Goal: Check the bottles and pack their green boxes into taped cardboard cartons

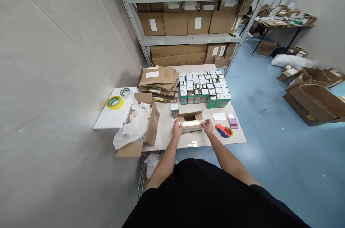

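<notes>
A small open cardboard box (192,127) sits at the front of the table, between my two hands. Shiny tape runs along its near top edge. My left hand (177,130) grips the box's left end, fingers closed on it. At the right end my right hand (207,127) pinches the box corner by the tape; exactly what lies between those fingertips is too small to tell. Just behind the box, to the left, stands a single green-and-white carton (174,110). An orange-and-blue tape dispenser (224,131) lies right of my right hand.
Rows of green-and-white cartons (203,87) fill the table's back right, beside stacked flattened cardboard (157,80). A box of white packing material (138,120) stands left, near tape rolls (115,102). White cards (219,117) lie right. Shelving (192,39) rises behind; open cartons (314,104) stand on the floor.
</notes>
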Available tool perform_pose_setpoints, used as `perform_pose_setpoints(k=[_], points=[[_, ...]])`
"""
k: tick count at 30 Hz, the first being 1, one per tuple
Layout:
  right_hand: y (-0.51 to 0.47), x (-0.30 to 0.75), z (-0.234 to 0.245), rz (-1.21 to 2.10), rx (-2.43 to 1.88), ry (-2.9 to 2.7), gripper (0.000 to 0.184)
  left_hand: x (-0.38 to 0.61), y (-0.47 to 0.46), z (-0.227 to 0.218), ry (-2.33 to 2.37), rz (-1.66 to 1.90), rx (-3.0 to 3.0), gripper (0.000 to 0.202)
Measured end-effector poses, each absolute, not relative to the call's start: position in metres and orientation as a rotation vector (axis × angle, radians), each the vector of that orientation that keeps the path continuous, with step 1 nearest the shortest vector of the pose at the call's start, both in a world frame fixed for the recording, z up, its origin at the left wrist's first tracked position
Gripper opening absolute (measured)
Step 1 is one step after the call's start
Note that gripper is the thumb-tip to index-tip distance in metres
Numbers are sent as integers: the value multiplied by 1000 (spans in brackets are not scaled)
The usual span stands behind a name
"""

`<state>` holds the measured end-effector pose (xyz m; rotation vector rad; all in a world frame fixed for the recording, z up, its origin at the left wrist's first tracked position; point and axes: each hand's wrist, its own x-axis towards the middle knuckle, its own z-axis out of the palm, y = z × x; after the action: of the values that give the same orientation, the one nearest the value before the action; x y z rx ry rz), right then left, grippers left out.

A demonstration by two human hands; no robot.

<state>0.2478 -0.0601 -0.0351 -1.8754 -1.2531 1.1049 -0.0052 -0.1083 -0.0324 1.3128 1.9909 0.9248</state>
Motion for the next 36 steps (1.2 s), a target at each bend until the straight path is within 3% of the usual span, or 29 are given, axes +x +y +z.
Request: perform_pose_setpoints(k=[4,6,9,13,19,26,29,36], points=[[-59,245,-34,1052,-1900,-1410,64,-8,-104,-10,2102,808,1425,93],[-58,244,-33,1000,-1906,-1499,77,-9,-100,1,2124,666,1492,90],[-58,242,-31,928,-1884,-1648,84,-11,-95,8,2154,526,1546,68],[-59,239,-34,910,-1830,-1829,71,-7,-97,-3,2120,453,1483,43],[-58,236,-41,995,-1849,-1822,58,-2,-104,-25,1995,689,1286,52],[-55,253,-34,1021,-1757,-1755,75,-3,-99,-20,2021,667,1326,59],[-52,280,-28,880,-1753,-1679,72,0,-99,-21,2046,661,1313,68],[-49,389,-42,826,-1982,-1325,64,6,-96,-28,2060,706,1289,65]])
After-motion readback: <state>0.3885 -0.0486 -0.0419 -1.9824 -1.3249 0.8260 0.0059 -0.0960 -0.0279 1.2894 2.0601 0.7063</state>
